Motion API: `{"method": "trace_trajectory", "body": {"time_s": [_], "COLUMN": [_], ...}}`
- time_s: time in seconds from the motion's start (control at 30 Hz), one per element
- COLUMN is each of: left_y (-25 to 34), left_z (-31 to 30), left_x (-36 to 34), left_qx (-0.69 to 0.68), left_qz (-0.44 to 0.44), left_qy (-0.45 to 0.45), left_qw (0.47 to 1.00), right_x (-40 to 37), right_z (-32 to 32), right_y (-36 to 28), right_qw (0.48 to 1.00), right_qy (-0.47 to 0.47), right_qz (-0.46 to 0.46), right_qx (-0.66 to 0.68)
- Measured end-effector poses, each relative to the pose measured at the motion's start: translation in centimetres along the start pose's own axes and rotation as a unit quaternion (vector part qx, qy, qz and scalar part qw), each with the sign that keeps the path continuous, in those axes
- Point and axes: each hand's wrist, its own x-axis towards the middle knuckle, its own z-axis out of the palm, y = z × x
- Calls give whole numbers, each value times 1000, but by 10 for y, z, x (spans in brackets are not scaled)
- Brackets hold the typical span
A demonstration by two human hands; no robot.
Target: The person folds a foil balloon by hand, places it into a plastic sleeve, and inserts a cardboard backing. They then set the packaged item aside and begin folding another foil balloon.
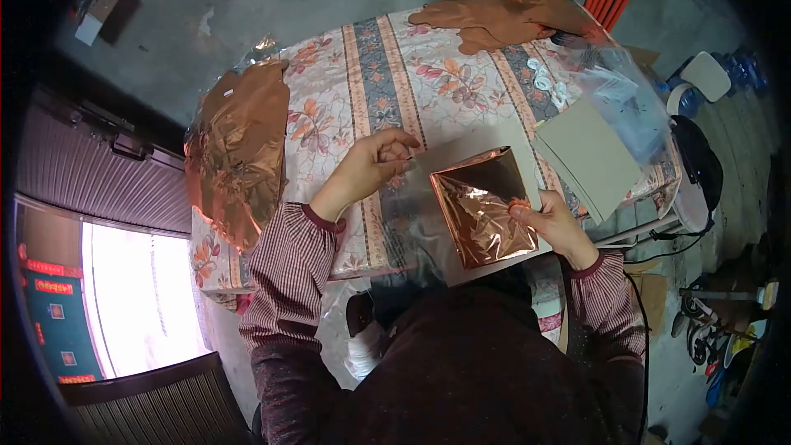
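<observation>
My right hand (562, 229) grips the lower right edge of a grey cardboard sheet (476, 145), its thumb on top. On the sheet lies a packet of shiny copper-coloured foil (484, 218), folded to a rectangle and wrinkled near the thumb. To the left of them, my left hand (368, 166) is closed with curled fingers, thumb and forefinger pinched at what looks like the edge of a clear plastic bag (405, 235). The bag spreads below that hand and beside the cardboard; its outline is hard to see.
A flowered cloth covers the table (321, 119). Copper foil sheets (239, 148) lie at its left, and more brown foil (511, 15) at the far edge. Grey cardboard sheets (589, 156) and clear plastic bags (622, 103) are at the right. A stool (690, 189) stands beyond.
</observation>
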Motion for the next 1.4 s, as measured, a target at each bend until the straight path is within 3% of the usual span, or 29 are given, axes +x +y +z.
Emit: {"method": "trace_trajectory", "body": {"time_s": [0.1,0.23,0.3,0.33,0.4,0.5,0.73,0.8,0.9,1.13,1.2,1.33,1.4], "left_y": [8,7,12,15,19,24,24,25,14,-9,-10,-3,-8], "left_z": [1,6,9,8,4,8,17,20,18,15,16,22,23], "left_x": [-3,-1,-1,0,1,2,3,3,6,10,11,2,-2], "left_qx": [1,37,124,124,303,371,417,441,425,422,458,515,615], "left_qz": [-34,-13,77,76,120,155,144,98,133,120,208,290,318], "left_qy": [-10,-27,-35,-37,-84,-97,-109,-126,-136,-154,-127,-69,-59], "left_qw": [999,999,989,989,942,911,891,883,885,885,855,804,719], "right_x": [2,5,7,8,10,12,18,20,24,27,30,30,31], "right_z": [1,-1,-3,-5,-9,-13,-17,-19,-24,-26,-25,-26,-23], "right_y": [-6,-8,-8,-7,-3,-10,-10,-6,5,2,6,2,2], "right_qw": [999,999,1000,1000,998,997,995,994,995,991,991,989,990], "right_qy": [-2,-25,-22,-20,-31,-52,-66,-76,-79,-87,-94,-99,-84], "right_qz": [29,36,21,22,44,52,63,73,65,100,92,113,109], "right_qx": [42,31,7,9,18,15,32,38,17,-17,-12,-7,20]}}
